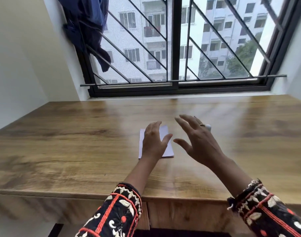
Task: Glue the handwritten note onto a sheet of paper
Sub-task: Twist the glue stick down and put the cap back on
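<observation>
A pale lilac sheet or pad of paper (168, 148) lies flat in the middle of the wooden desk (78, 142). My left hand (154, 141) is over it with straight fingers, covering its left half; whether it touches the paper is unclear. My right hand (196, 141) hovers to the right of the paper, fingers spread and holding nothing. A small white object (208, 126), perhaps a glue stick, shows just past the right hand's fingers, mostly hidden. No writing can be made out on the paper.
The desk runs up to a barred window (177, 48) at the back. A dark blue cloth (88, 28) hangs on the bars at upper left. White walls close in on both sides. The desk's front edge (60, 193) is near me.
</observation>
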Available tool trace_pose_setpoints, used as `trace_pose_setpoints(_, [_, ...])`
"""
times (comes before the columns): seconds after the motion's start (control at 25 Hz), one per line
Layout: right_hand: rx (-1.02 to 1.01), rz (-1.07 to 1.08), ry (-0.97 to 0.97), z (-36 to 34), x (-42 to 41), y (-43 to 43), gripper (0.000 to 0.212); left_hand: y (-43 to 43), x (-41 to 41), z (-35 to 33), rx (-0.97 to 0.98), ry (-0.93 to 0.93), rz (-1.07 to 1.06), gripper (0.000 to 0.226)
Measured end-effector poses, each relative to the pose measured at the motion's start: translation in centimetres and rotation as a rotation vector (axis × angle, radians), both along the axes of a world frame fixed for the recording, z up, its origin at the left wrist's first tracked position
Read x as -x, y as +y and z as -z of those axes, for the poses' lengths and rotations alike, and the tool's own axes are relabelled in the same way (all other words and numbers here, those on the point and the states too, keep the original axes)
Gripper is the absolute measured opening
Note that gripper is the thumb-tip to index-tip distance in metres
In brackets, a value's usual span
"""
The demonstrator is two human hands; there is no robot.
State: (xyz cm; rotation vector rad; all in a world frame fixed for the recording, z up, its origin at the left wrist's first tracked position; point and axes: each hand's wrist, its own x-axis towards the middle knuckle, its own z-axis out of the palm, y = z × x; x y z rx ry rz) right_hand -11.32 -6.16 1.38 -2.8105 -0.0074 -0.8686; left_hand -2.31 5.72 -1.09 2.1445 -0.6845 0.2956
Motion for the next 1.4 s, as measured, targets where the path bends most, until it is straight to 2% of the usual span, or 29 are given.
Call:
trace_pose_setpoints(0.16, [-0.083,-0.013,-0.117,-0.2,2.2,-2.4,0.052,-2.1,1.7,-0.2,0.022,0.012,0.076,0.059])
trace_pose_setpoints(0.28, [-0.234,0.020,-0.203,-0.4,3.3,-4.6,0.044,-3.9,2.8,-0.5,0.066,0.055,0.118,0.057])
trace_pose_setpoints(0.56, [-0.593,0.031,-0.250,0.5,3.7,-8.1,0.032,-7.9,4.1,-0.6,0.108,0.152,0.200,0.051])
trace_pose_setpoints(0.72, [-0.835,0.027,-0.206,1.8,3.4,-8.9,0.028,-9.6,4.7,-0.1,0.150,0.147,0.220,0.030])
trace_pose_setpoints(0.88, [-1.075,0.023,-0.200,2.4,3.0,-8.7,0.023,-10.0,4.9,-0.2,0.289,0.172,0.227,0.009])
trace_pose_setpoints(1.0, [-1.430,0.001,-0.177,2.3,2.9,-8.0,0.017,-10.0,4.8,-1.1,0.409,0.246,0.309,0.008])
trace_pose_setpoints(1.12, [-1.744,0.030,0.027,1.9,2.7,-7.5,0.041,-9.9,4.9,-2.1,0.508,0.367,0.453,0.012])
trace_pose_setpoints(1.2, [-1.908,0.010,0.125,1.8,2.8,-7.2,0.049,-9.8,5.1,-2.6,0.538,0.417,0.524,0.013])
trace_pose_setpoints(1.4, [-2.189,-0.216,0.131,1.5,2.2,-6.7,0.037,-9.2,5.2,-3.7,0.611,0.432,0.528,0.010])
